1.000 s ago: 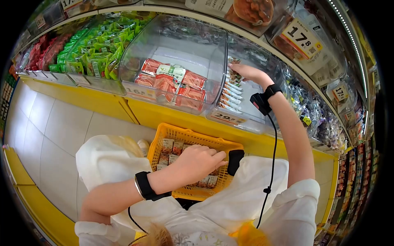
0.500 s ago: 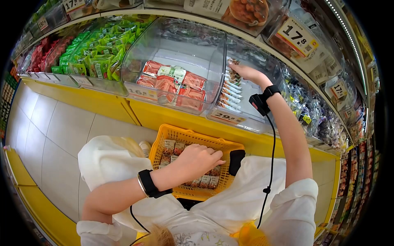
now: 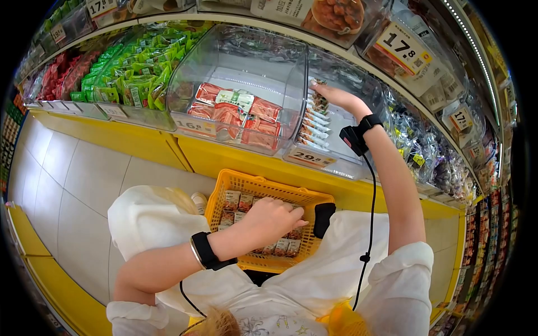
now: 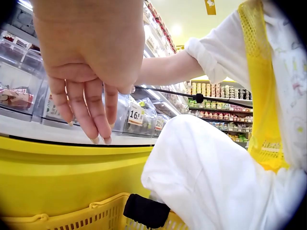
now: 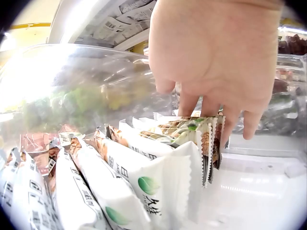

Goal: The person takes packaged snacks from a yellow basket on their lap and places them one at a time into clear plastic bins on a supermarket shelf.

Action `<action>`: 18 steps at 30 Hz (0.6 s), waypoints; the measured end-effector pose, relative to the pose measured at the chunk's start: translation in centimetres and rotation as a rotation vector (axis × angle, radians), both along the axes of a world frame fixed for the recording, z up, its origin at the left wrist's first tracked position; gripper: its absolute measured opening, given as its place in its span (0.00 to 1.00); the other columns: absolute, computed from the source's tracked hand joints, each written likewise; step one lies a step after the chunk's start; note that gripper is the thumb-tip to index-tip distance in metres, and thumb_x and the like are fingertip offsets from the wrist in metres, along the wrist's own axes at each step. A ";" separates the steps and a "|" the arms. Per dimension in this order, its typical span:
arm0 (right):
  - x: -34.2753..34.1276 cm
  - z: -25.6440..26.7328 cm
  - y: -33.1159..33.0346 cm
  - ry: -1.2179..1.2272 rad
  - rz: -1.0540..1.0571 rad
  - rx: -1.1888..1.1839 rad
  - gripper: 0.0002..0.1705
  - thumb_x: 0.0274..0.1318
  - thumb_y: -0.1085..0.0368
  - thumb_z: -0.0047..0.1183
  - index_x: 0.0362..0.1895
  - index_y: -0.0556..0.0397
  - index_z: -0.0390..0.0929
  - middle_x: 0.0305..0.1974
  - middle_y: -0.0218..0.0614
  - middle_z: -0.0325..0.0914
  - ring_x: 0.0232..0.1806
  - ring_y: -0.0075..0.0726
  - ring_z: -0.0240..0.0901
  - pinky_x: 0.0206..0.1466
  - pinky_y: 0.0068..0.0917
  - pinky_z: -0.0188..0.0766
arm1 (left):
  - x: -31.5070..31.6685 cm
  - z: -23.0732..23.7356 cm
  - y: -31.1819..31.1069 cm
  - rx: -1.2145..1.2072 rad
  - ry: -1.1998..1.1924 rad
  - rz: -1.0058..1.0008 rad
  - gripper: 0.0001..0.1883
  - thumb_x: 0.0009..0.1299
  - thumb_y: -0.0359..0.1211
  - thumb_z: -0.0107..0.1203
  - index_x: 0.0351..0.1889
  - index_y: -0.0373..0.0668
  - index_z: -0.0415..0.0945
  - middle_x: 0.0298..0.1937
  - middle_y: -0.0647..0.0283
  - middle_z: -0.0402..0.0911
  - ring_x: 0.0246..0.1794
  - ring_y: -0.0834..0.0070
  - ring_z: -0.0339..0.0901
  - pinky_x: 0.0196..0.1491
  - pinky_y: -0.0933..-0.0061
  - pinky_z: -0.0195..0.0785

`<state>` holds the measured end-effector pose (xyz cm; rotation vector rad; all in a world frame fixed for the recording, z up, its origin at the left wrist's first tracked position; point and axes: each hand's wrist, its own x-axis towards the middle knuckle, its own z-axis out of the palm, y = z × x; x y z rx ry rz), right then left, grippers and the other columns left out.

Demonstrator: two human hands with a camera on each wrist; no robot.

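My right hand reaches into a clear bin, at the far end of a row of white snack packets. In the right wrist view its fingers bend down around the last packets, which stand on edge with brown and green pictures; some fingertips are hidden behind them. My left hand hangs over a yellow shopping basket, fingers loosely bent and holding nothing. Small printed packets lie in rows in the basket, partly covered by this hand.
The neighbouring bin holds red-and-white packs. Green packets fill bins at the left, dark wrapped sweets the right. Clear dividers and a front wall with a price tag border the packet bin. A cable hangs from the right wrist.
The right hand stays at the far end of the packet row, with only a slight shift of its fingers. The left hand keeps its place over the basket; the view has shifted slightly.
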<state>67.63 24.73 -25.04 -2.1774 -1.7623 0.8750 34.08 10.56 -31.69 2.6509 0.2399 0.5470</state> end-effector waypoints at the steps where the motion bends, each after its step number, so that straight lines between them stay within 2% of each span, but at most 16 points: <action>1: 0.2 -0.1 0.1 -0.007 0.008 0.002 0.41 0.69 0.34 0.27 0.70 0.52 0.63 0.72 0.43 0.57 0.73 0.44 0.52 0.73 0.32 0.47 | 0.0 0.0 0.0 0.003 0.010 0.007 0.13 0.69 0.43 0.55 0.32 0.45 0.73 0.23 0.63 0.76 0.27 0.63 0.78 0.30 0.63 0.71; 3: 0.1 -0.1 0.1 -0.013 0.016 0.005 0.43 0.67 0.32 0.26 0.70 0.50 0.63 0.73 0.43 0.55 0.74 0.47 0.49 0.74 0.35 0.47 | -0.1 0.0 0.0 0.009 0.008 0.009 0.13 0.69 0.43 0.55 0.31 0.45 0.73 0.23 0.63 0.76 0.27 0.63 0.78 0.30 0.63 0.71; 5: -0.5 0.2 -0.1 -0.053 -0.011 0.022 0.37 0.71 0.39 0.29 0.69 0.53 0.63 0.71 0.41 0.60 0.72 0.41 0.54 0.73 0.29 0.47 | -0.1 -0.1 0.0 0.015 0.005 0.011 0.13 0.69 0.43 0.55 0.31 0.45 0.72 0.23 0.63 0.76 0.26 0.63 0.78 0.30 0.64 0.71; 6: -0.6 0.4 -0.2 -0.053 -0.011 0.022 0.37 0.71 0.39 0.29 0.69 0.53 0.63 0.71 0.41 0.60 0.72 0.41 0.54 0.73 0.29 0.47 | -0.1 -0.1 -0.1 0.013 -0.001 0.009 0.13 0.69 0.43 0.55 0.30 0.45 0.72 0.22 0.63 0.76 0.26 0.63 0.78 0.31 0.64 0.71; 14: -2.5 1.4 -1.4 -0.095 -0.057 -0.017 0.43 0.67 0.31 0.32 0.67 0.54 0.66 0.68 0.46 0.64 0.69 0.45 0.59 0.70 0.31 0.53 | -0.1 -0.4 -0.2 0.026 -0.031 0.002 0.14 0.69 0.43 0.55 0.28 0.44 0.72 0.22 0.62 0.76 0.26 0.62 0.78 0.31 0.64 0.71; 18: -1.4 0.3 -1.4 -0.059 -0.032 0.012 0.45 0.65 0.30 0.32 0.67 0.54 0.66 0.68 0.47 0.64 0.70 0.46 0.59 0.70 0.32 0.53 | -0.1 -0.4 -0.4 0.047 -0.030 0.005 0.14 0.68 0.43 0.55 0.28 0.44 0.72 0.22 0.63 0.76 0.26 0.63 0.78 0.31 0.64 0.71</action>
